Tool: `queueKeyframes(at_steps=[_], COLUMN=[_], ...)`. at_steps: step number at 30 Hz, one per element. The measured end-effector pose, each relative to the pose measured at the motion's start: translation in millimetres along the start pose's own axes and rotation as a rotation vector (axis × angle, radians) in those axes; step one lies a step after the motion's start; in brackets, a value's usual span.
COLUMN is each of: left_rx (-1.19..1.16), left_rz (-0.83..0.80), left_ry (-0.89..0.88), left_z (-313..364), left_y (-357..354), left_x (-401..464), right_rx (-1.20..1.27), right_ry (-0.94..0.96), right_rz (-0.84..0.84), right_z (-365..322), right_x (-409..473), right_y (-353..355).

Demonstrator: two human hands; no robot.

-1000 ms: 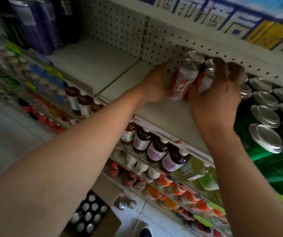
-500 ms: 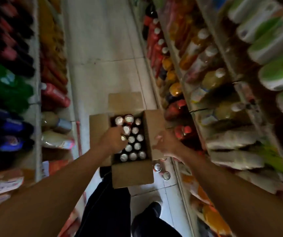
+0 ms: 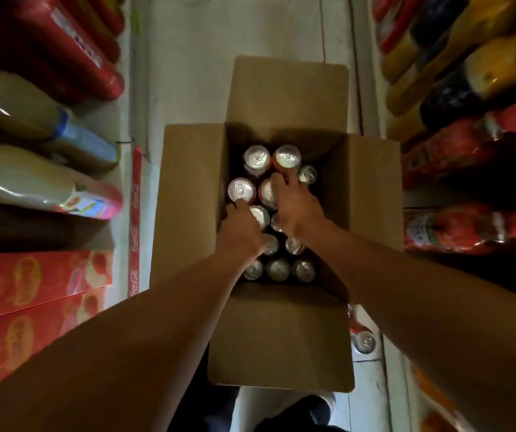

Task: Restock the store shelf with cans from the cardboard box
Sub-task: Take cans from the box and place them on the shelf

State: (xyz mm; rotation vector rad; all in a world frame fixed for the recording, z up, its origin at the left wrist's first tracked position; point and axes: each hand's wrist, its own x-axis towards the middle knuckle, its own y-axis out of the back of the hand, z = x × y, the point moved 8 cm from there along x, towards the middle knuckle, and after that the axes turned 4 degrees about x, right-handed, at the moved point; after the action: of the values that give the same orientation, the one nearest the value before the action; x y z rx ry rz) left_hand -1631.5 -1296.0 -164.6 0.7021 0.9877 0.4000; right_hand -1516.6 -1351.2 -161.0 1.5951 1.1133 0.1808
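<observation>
From the head camera, looking straight down the aisle floor, the cardboard box [image 3: 188, 198] sits open on the pale tiles, all four flaps folded outward. Inside stand the cans [image 3: 278, 269], silver tops up, packed in rows; the far right corner of the box is dark and I cannot tell what is there.

Both arms reach down into the box. The left hand [image 3: 241, 227] lies over the cans on the left side, its fingertips touching the near edge of one silver-topped can [image 3: 240, 189]; whether the fingers actually curl round a can is hidden by the back of the hand. The right hand [image 3: 294, 202] spreads over the middle cans, fingers reaching down between them, and again I cannot tell if it grips one.

Just outside the box, by its right near flap, a loose can [image 3: 365, 340] stands on the floor. Bottles [image 3: 41, 182] line the left shelves, and red cartons [image 3: 38, 279] sit below them.
</observation>
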Motion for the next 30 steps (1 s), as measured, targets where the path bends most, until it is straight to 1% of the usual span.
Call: queueKeyframes(at_steps=[3,7,10,14,16,17,18,19,20,22,23,24,25,27,28,30], left_rx=[-0.019,-0.060,-0.127,-0.190,-0.277,-0.375,-0.466,-0.516,-0.521,-0.526,-0.533,-0.544,-0.557,-0.573,-0.603,-0.669], left_rz=[0.092,0.242,0.274,0.218,0.124,0.053,-0.028,-0.111,-0.194,-0.349,-0.420,-0.479,-0.523,-0.584,-0.617,-0.604], left_ry=[0.067,0.150,0.174,0.163,0.170,0.172,0.167,0.129,0.055,-0.162,-0.265,-0.363,-0.442,-0.567,-0.611,-0.701], left_z=[-10.9,-10.7,-8.2,-15.0,-13.1,-9.6,0.3,14.1,31.7,81.3,106.7,134.4,161.6,216.6,240.7,299.6], left_y=[-18.6,-24.3,-20.4,-7.5,4.6,11.0,24.0,39.1,59.2,112.9,142.3,173.3,204.6,264.9,290.8,351.8], left_x=[7.9,14.0,14.7,-1.9,-22.1,-33.5,-50.6,-67.8,-86.0,-128.1,-150.5,-173.3,-196.9,-243.9,-271.0,-332.1], right_rx=[0.054,0.232,0.288,0.335,0.467,0.569,0.686,0.806,0.951,1.266,1.378,1.474,1.514,1.543,1.566,1.590], right_ry=[-0.010,-0.012,-0.002,-0.036,-0.051,-0.055,-0.068,-0.096,-0.147,-0.303,-0.323,-0.270,-0.178,0.022,0.062,0.130], right_rz=[0.088,0.070,0.112,0.154,0.163,0.148,0.097,0.017,-0.076,-0.313,-0.446,-0.552,-0.614,-0.666,-0.645,-0.474], right_z=[9.1,24.8,29.5,31.4,30.4,29.4,26.4,20.9,15.1,2.2,-10.3,-25.2,-38.9,-68.8,-81.7,-102.4], right_x=[1.6,-8.2,-17.1,-34.4,-52.0,-60.4,-72.0,-83.5,-97.4,-136.7,-161.7,-185.4,-209.6,-255.6,-279.2,-320.9], right_y=[-8.1,-23.5,-18.5,7.1,29.6,38.8,53.2,67.5,84.6,133.4,160.8,195.0,233.5,311.1,345.2,425.2])
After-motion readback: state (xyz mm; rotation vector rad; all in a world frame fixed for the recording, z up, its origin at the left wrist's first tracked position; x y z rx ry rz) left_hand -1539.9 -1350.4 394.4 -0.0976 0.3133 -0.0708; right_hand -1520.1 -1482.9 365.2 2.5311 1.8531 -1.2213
